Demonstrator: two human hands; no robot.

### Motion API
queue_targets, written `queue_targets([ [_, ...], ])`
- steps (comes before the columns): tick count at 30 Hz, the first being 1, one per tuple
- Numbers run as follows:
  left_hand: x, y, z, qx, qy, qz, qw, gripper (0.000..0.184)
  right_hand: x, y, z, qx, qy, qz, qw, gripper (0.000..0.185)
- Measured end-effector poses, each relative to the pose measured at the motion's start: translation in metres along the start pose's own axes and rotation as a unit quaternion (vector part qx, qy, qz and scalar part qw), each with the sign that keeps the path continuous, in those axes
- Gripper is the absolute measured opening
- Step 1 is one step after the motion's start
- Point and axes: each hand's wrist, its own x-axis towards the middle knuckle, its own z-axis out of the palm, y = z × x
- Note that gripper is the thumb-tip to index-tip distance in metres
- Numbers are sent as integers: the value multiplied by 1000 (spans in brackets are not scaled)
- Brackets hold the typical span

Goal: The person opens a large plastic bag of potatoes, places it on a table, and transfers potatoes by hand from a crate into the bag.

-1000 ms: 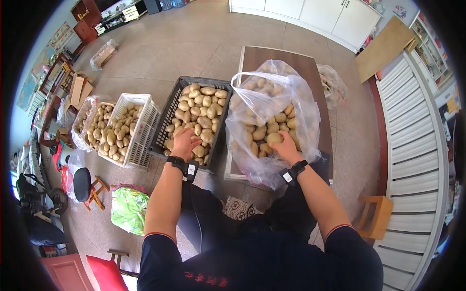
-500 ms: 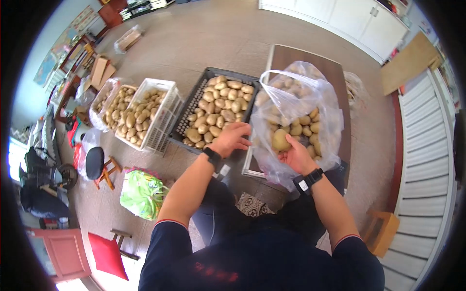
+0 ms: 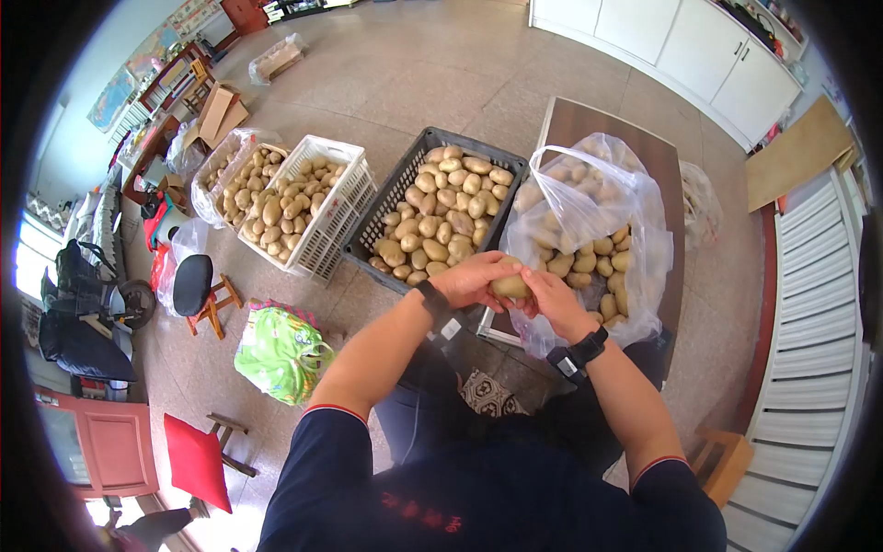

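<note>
Between my two hands is one potato (image 3: 510, 283), over the gap between the black crate and the plastic bag. My left hand (image 3: 471, 279) has its fingers round the potato's left side. My right hand (image 3: 554, 302) grips it from the right. The black crate (image 3: 368, 213), full of potatoes, stands just beyond my left hand. On my right, the clear plastic bag (image 3: 644, 248) lies open on a low brown table (image 3: 635, 129), with many potatoes inside.
Left of the black crate stands a white crate (image 3: 345, 216) of potatoes, beside another bagged batch (image 3: 212, 184). A green bag (image 3: 276, 354), a black-seated stool (image 3: 193, 285) and a red cushion (image 3: 195, 462) are at the left. A wooden stool (image 3: 728, 467) is at the lower right.
My right hand has lifted the potato out of the bag and leftward. My left hand has moved from the black crate to the potato and closed on it. The view has shifted.
</note>
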Motion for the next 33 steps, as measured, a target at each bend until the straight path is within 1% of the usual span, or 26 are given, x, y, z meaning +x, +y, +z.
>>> queue_targets([
  [1,1,-2,-2,-2,-2,-1,1000,57,0,0,0,0,2,2,1000,40],
  [3,2,-5,-6,-15,46,33,998,53,1,0,-2,-57,36,-26,997,35],
  [4,2,-6,-10,-15,40,30,999,53,2,1,-5,-57,42,-23,997,35],
  [6,4,-7,-17,-38,54,36,997,50,3,4,-14,-33,79,-63,994,29],
  [7,4,-6,-15,-48,83,61,993,48,2,5,-19,-34,91,-57,994,29],
  [9,1,-2,-13,-73,126,70,987,44,2,6,-30,-3,176,-52,983,24],
  [10,2,-2,-17,-74,120,66,988,44,8,19,-45,-74,208,-90,971,25],
  [11,3,-3,-23,-80,129,71,986,42,11,30,-57,-73,213,-88,970,25],
  [13,3,-4,-36,-83,137,77,984,41,15,49,-81,-212,295,-123,924,28],
  [14,3,-5,-42,-87,149,77,982,43,14,54,-89,-257,310,-90,911,29],
  [15,4,-6,-47,-90,161,77,980,46,11,60,-97,-256,312,-90,911,29],
  [17,4,-10,-60,-89,172,74,978,44,-2,64,-99,-392,325,-78,857,30],
  [18,5,-14,-67,-94,196,73,973,43,-6,66,-98,-391,325,-78,858,30],
  [19,5,-15,-71,-99,219,72,968,43,-9,70,-99,-436,305,-96,841,31],
  [20,4,-16,-74,-98,221,71,968,43,-11,74,-100,-481,284,-114,822,32],
  [21,3,-18,-78,-100,248,63,961,42,-12,78,-100,-479,283,-116,823,32],
  [22,0,-18,-82,-102,277,55,954,42,-11,80,-97,-502,259,-127,815,34],
  [23,2,-25,-94,-101,283,55,952,42,-10,83,-94,-524,232,-138,808,37],
  [24,6,-34,-107,-119,297,64,945,42,-11,85,-91,-521,227,-143,810,37],
  [25,8,-42,-120,-137,311,74,938,42,-12,87,-91,-550,195,-141,800,40],
  [26,4,-43,-127,-135,318,64,936,42,-12,87,-89,-579,164,-139,787,44],
  [27,1,-45,-133,-135,324,65,934,42,-12,88,-86,-577,160,-143,788,44],
  [29,-1,-49,-140,-138,347,39,927,38,-16,85,-83,-609,158,-109,770,48],
  [31,0,-53,-146,-144,356,46,922,39,-15,83,-81,-621,159,-118,759,45],
  [33,2,-58,-151,-161,384,50,908,39,-15,83,-81,-642,163,-88,744,43],
])
